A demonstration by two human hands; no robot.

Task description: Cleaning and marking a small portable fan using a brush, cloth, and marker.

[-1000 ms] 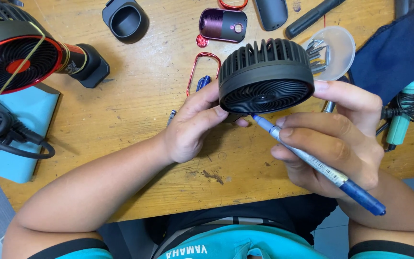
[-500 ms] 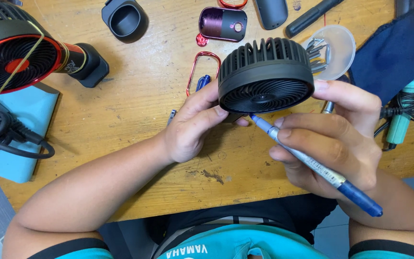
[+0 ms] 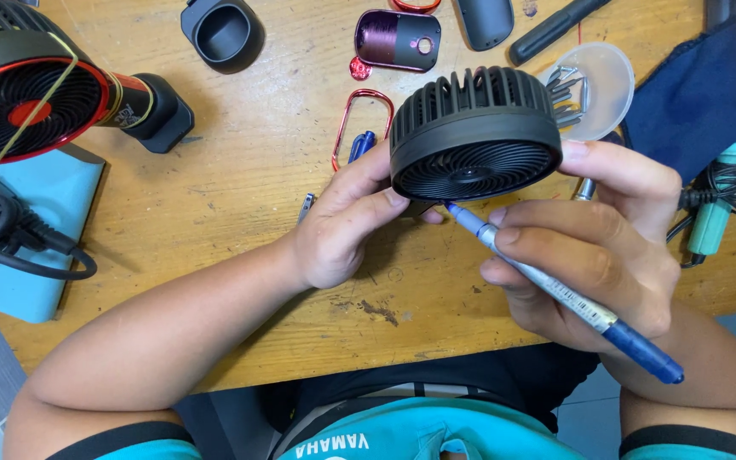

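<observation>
A round black fan head (image 3: 474,132) with a slatted grille is held above the wooden table (image 3: 240,213). My left hand (image 3: 342,221) grips its lower left rim with thumb and fingers. My right hand (image 3: 594,247) steadies the fan's right edge with its index finger while holding a blue pen-like tool (image 3: 555,285). The tool's tip touches the fan's bottom edge.
A red-and-black fan (image 3: 36,102) stands at the far left beside a light blue block (image 3: 36,255) and a black cable (image 3: 10,238). A black cup-shaped part (image 3: 223,34), purple case (image 3: 398,40), red carabiner (image 3: 359,123), clear dish of bits (image 3: 594,77) and green-handled tool (image 3: 717,213) lie around.
The tool's tip has shifted slightly along the fan's bottom edge. Both hands and the fan stay nearly in place.
</observation>
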